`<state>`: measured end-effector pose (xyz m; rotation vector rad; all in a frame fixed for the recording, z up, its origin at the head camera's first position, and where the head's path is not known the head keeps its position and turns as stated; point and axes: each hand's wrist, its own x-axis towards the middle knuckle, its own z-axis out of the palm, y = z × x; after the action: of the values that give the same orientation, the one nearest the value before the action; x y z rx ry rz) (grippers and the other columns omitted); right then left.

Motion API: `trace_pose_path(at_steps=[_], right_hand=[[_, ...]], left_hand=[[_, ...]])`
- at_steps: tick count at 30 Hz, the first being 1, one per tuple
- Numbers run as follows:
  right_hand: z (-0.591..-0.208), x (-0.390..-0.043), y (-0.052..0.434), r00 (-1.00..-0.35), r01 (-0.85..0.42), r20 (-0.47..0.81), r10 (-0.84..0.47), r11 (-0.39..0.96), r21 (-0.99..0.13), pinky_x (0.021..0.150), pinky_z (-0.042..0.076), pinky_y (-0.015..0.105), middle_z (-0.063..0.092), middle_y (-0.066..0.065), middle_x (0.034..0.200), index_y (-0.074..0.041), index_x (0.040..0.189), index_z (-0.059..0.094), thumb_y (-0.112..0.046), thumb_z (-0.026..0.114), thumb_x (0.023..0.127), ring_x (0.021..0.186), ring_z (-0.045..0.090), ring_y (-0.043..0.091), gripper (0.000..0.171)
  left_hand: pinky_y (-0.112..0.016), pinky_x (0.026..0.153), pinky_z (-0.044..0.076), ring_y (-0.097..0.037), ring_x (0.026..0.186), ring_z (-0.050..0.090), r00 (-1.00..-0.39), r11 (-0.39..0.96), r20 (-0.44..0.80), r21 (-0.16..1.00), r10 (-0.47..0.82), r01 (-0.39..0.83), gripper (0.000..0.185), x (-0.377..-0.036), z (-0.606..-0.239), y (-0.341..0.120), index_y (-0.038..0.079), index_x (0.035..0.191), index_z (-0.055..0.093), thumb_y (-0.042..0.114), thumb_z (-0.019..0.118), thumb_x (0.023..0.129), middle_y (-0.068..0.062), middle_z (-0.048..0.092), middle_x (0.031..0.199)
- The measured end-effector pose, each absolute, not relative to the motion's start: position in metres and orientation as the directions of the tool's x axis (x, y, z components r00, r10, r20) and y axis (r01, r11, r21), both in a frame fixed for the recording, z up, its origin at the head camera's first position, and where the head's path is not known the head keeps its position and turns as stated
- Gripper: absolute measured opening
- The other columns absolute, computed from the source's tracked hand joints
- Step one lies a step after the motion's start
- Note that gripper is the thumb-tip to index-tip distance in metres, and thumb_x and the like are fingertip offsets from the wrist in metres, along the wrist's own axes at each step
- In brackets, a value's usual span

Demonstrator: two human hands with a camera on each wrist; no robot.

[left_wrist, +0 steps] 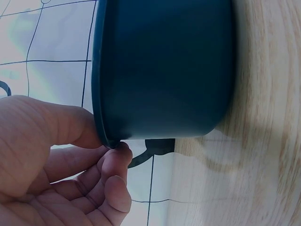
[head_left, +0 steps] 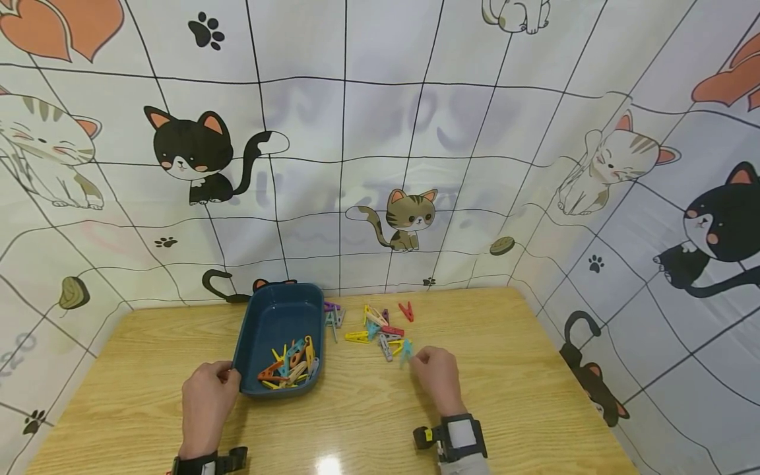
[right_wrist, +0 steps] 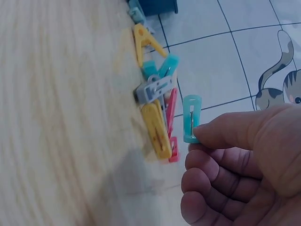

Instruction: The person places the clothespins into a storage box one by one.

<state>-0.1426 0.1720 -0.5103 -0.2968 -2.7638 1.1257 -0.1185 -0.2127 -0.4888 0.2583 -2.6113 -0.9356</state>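
Observation:
With thumb and fingers, my left hand (head_left: 209, 404) pinches the near left corner rim of a dark blue plastic bin (head_left: 280, 315). Close up in the left wrist view, the thumb lies on the bin's rim (left_wrist: 98, 89) and the fingertips are at its underside. A teal clothespin (right_wrist: 191, 117) is pinched between the thumb and fingers of my right hand (head_left: 438, 379). It is held beside a loose pile of clothespins (head_left: 380, 324) in yellow, red, grey and teal. Inside the bin, several mixed clothespins (head_left: 291, 369) lie heaped at the near end.
A few purple, teal and grey clothespins (head_left: 334, 315) lie against the bin's right side. One red clothespin (head_left: 406, 311) sits apart at the pile's far right. The wooden table (head_left: 510, 396) meets a cat-printed cloth (head_left: 315, 237) along its back and right edges.

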Motion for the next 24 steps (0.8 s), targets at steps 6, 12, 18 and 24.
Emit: trace_pose_path(at_steps=[6, 12, 18, 24], right_hand=[[-0.504, -0.148, 0.163, -0.974, 0.069, 0.108, 0.200, 0.712, -0.699, 0.057, 0.042, 0.027, 0.066, 0.001, 0.071, -0.006, 0.081, 0.076, -0.012, 0.075, 0.091, 0.062, 0.051, 0.013, 0.013], [-0.494, -0.154, 0.153, -0.974, 0.015, 0.148, 0.171, 0.701, -0.713, 0.055, 0.040, 0.026, 0.065, 0.000, 0.069, -0.006, 0.078, 0.075, -0.011, 0.075, 0.091, 0.060, 0.050, 0.011, 0.014], [-0.483, -0.160, 0.140, -0.967, -0.076, 0.222, 0.122, 0.696, -0.714, 0.055, 0.041, 0.025, 0.066, 0.001, 0.068, -0.004, 0.079, 0.076, -0.007, 0.076, 0.089, 0.059, 0.051, 0.010, 0.010], [-0.471, -0.165, 0.125, -0.966, -0.130, 0.248, 0.076, 0.684, -0.718, 0.053, 0.041, 0.023, 0.067, 0.001, 0.069, -0.004, 0.082, 0.077, -0.006, 0.076, 0.088, 0.059, 0.051, 0.009, 0.007]], left_hand=[[-0.035, 0.054, 0.043, -0.026, 0.063, 0.060, -0.920, 0.764, 0.267, 0.643, -0.286, -0.051, 0.020, -0.118, -0.488, -0.213, -0.013, 0.093, 0.075, -0.001, 0.061, 0.084, -0.016, 0.065, 0.073], [-0.035, 0.054, 0.042, -0.026, 0.062, 0.059, -0.921, 0.765, 0.264, 0.641, -0.287, -0.055, 0.020, -0.118, -0.488, -0.213, -0.013, 0.093, 0.075, -0.001, 0.062, 0.084, -0.016, 0.065, 0.072], [-0.035, 0.054, 0.042, -0.026, 0.063, 0.059, -0.920, 0.765, 0.258, 0.641, -0.294, -0.065, 0.021, -0.118, -0.488, -0.213, -0.013, 0.094, 0.075, 0.000, 0.062, 0.084, -0.016, 0.065, 0.073], [-0.035, 0.055, 0.042, -0.026, 0.064, 0.060, -0.921, 0.763, 0.249, 0.642, -0.298, -0.073, 0.021, -0.119, -0.488, -0.212, -0.013, 0.095, 0.075, 0.000, 0.062, 0.084, -0.016, 0.065, 0.074]])
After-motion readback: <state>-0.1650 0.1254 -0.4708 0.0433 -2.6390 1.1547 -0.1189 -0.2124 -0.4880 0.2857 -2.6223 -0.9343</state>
